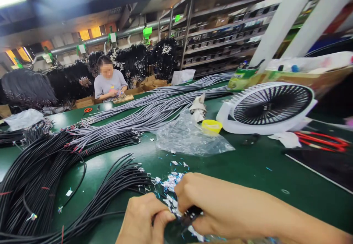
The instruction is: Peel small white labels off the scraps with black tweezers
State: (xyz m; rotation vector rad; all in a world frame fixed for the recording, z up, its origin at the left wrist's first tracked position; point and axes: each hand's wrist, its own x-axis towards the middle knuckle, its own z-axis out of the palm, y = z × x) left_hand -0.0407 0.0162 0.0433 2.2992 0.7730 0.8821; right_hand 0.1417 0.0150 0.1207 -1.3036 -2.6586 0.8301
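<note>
**Both hands closed on a black cable end at the near table edge**

Far left of the hands, loops of black cables (41,177) lie across the green table (248,170), their ends fanning toward the left hand. Beyond them, up and left of the hands, a bundle of grey cables (143,115) runs diagonally away across the table.

The left hand (143,220) is curled shut, thumb and fingers pinching a black cable end (184,218) that sits between the two hands. What exactly lies inside the grip cannot be told; it is partly hidden.

Just above and between the hands lies a scatter of small white and blue tags (171,181), touching the knuckles of the right hand.

The right hand (198,200) is closed as well, fingers clamped on the same black cable end from the other side.

Beyond the right hand lies a clear plastic bag (190,137), with a yellow lid (211,126) just behind it. Farther right stands a white fan (267,108), tilted face up, and red-handled scissors (322,142) beside it.

Well across the table, a person in a grey shirt (109,84) works seated.
</note>
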